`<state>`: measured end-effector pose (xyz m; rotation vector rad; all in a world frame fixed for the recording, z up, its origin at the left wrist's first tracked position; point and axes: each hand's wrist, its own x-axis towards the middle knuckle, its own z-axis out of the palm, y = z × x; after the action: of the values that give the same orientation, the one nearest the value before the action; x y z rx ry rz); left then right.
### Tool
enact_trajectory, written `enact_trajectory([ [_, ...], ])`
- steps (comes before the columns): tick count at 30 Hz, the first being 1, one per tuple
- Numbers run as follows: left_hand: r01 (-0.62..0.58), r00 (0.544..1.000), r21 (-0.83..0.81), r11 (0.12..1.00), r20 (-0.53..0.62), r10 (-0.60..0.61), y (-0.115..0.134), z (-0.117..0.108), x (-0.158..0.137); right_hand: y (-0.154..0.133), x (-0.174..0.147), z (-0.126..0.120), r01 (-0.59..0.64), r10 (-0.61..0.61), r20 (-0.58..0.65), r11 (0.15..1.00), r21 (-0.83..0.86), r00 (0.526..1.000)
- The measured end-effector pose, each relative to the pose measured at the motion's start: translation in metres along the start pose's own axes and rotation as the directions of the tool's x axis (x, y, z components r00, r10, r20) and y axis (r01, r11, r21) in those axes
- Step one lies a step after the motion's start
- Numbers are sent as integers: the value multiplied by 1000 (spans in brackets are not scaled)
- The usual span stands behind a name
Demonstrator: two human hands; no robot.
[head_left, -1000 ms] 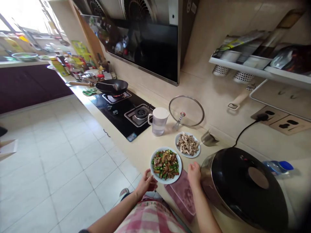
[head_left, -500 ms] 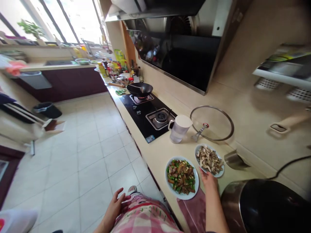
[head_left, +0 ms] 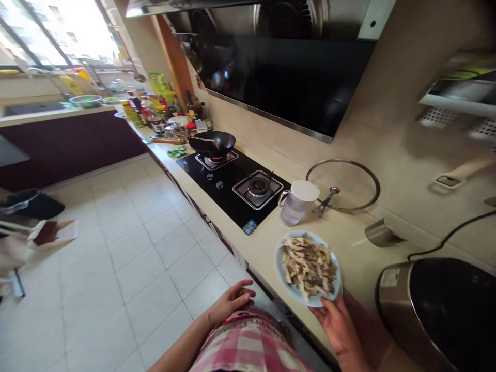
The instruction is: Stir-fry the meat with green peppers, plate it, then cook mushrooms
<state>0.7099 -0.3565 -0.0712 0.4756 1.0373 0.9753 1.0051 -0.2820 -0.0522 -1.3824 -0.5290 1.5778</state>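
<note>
My right hand (head_left: 336, 326) grips the near rim of a pale plate (head_left: 279, 261), thumb on top and fingers underneath. Sliced mushrooms (head_left: 310, 264) are heaped on it. The plate is over the counter's front part and covers the spot where a dish of meat and green vegetables stood; that dish is hidden. My left hand (head_left: 231, 302) hangs in front of my checked apron (head_left: 248, 341), fingers loosely bent and apart, with nothing in it. Beyond the plate stands a lidded water pitcher (head_left: 297, 206).
A black wok (head_left: 212, 144) with a spatula in it sits on the far burner of the gas stove (head_left: 228, 199). A glass lid (head_left: 349, 209) leans on the wall. At right are a metal cup (head_left: 382, 233) and a large dark cooker (head_left: 445, 305). Seasoning bottles (head_left: 149, 111) crowd the far counter.
My right hand has lifted the mushroom plate and brought it left and nearer, over the other dish. My left hand has moved right and up. The view has swung to the right.
</note>
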Motion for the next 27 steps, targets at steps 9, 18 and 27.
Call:
enact_trajectory([
  [9,20,995,-175,984,-95,-37,17,-57,-7,83,-31,131,-153,153,184,988,-16,971],
  [18,-45,962,-138,989,-273,5,23,-79,1,97,-11,87,-241,233,64,947,212,970],
  [27,8,976,-73,997,-218,-23,33,-61,30,61,25,19,-219,267,-154,937,273,951],
])
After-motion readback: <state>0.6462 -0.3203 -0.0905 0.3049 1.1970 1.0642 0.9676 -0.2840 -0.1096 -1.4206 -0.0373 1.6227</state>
